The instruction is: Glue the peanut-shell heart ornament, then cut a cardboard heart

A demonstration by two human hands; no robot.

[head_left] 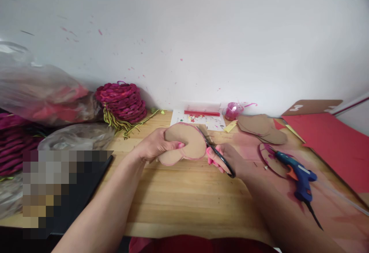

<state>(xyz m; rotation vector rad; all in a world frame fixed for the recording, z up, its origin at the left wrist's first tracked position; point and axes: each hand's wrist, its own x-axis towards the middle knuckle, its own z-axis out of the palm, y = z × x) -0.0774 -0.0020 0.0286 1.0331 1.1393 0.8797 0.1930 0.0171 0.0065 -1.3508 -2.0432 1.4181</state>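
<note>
A brown cardboard cutout (184, 139) with rounded lobes and a pinkish drawn outline is held above the wooden table. My left hand (157, 145) grips its left side, thumb on top and fingers underneath. My right hand (223, 157) is closed around the handles of black-handled scissors (227, 164). The blades lie along the cutout's upper right edge, where a strip of cardboard (203, 130) shows beyond the outline. How far apart the blades are, I cannot tell.
Cut cardboard pieces (256, 126) lie at the back right. A blue glue gun (302, 182) rests on a cardboard round (266, 157), near red sheets (334, 141). A pink-stained cup (233, 111) stands by the wall. Magenta yarn (122, 101) and plastic bags (49, 91) fill the left.
</note>
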